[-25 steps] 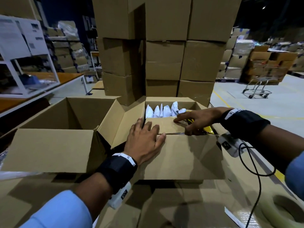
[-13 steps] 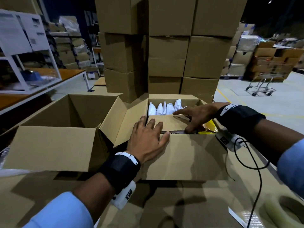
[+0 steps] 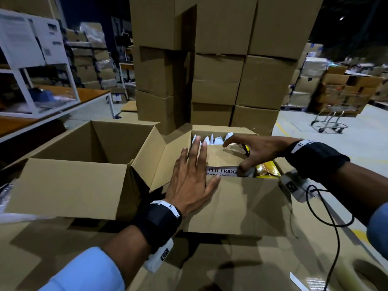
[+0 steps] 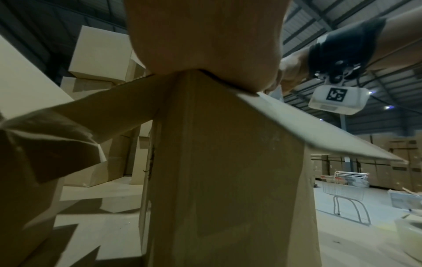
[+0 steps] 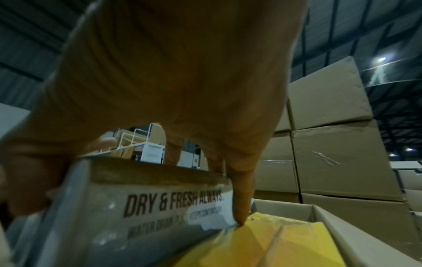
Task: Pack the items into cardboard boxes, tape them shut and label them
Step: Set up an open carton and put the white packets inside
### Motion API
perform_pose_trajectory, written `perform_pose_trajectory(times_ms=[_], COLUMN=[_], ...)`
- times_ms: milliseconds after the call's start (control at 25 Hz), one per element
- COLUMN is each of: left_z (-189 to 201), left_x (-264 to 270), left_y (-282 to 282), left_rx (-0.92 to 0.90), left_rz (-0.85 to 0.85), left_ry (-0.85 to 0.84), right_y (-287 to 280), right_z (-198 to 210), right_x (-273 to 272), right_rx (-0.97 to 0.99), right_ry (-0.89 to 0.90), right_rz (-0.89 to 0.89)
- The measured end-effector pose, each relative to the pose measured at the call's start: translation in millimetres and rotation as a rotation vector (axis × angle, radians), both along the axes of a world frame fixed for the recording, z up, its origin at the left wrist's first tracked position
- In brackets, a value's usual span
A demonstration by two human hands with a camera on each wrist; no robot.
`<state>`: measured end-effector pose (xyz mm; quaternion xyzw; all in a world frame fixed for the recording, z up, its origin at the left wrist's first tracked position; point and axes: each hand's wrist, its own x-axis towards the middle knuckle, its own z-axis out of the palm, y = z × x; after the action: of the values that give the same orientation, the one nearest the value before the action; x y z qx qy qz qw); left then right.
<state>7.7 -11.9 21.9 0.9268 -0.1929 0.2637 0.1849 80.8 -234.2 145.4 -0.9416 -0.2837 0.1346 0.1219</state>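
Raised printed product carton (image 3: pixel 222 164), hand-gripped (image 3: pixel 257 149)

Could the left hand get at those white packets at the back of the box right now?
Probably yes. The left hand lies flat on the box's near flap, fingertips already close to the white packets, which stand uncovered behind the printed carton.

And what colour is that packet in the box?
Yellow packet, clearest in the right wrist view.

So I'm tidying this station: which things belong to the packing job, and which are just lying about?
In use:
right hand gripping printed product box
left hand flat on open carton
yellow packet
white pouches

Lying about:
empty carton
stacked cartons
trolley
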Motion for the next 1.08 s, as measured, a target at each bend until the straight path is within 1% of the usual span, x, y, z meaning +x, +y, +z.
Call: perform_pose_trajectory(times_ms=[120,200,280,360,440,480,640,800,920,1080], left_z=[2.2,6.6,8.9,12.3,16.9,20.9,41.2,60.5,87.1,121.9], left_x=[-1.2,-1.7,-3.3,-6.1,-5.6,-5.0,-1.9,-7.9,-13.5,-16.5], left_y=[4.7,8.3,11.6,15.2,16.1,17.0,13.8,13.0,14.5,23.2], left_rx=[-0.166,-0.271,-0.294,-0.273,-0.227,-0.213,-0.198,-0.106,-0.078,-0.082], left_rz=[-0.105,-0.136,-0.144,-0.155,-0.133,-0.126,-0.153,-0.114,-0.109,-0.100], left_ry=[-0.063,-0.107,-0.144,-0.110,-0.010,0.010,-0.059,-0.103,-0.090,-0.146], right_y=[-5.5,-10.1,-16.5,-20.9,-24.2,-25.6,-34.2,-37.5,-35.1,-31.0], right_z=[8.4,20.2,31.1,39.3,47.0,52.3,84.9,116.1,139.6,169.7], right_x=[-6.4,-9.3,-12.9,-16.8,-20.9,-22.7,-28.4,-43.1,-58.1,-67.6], right_rx=[0.115,0.175,0.193,0.217,0.257,0.281,0.373,0.415,0.419,0.457], right_ry=[-0.011,-0.016,-0.045,-0.058,-0.035,-0.036,-0.114,-0.190,-0.259,-0.381], right_rz=[0.004,-0.013,-0.019,-0.020,-0.023,-0.029,-0.067,-0.070,-0.071,-0.075])
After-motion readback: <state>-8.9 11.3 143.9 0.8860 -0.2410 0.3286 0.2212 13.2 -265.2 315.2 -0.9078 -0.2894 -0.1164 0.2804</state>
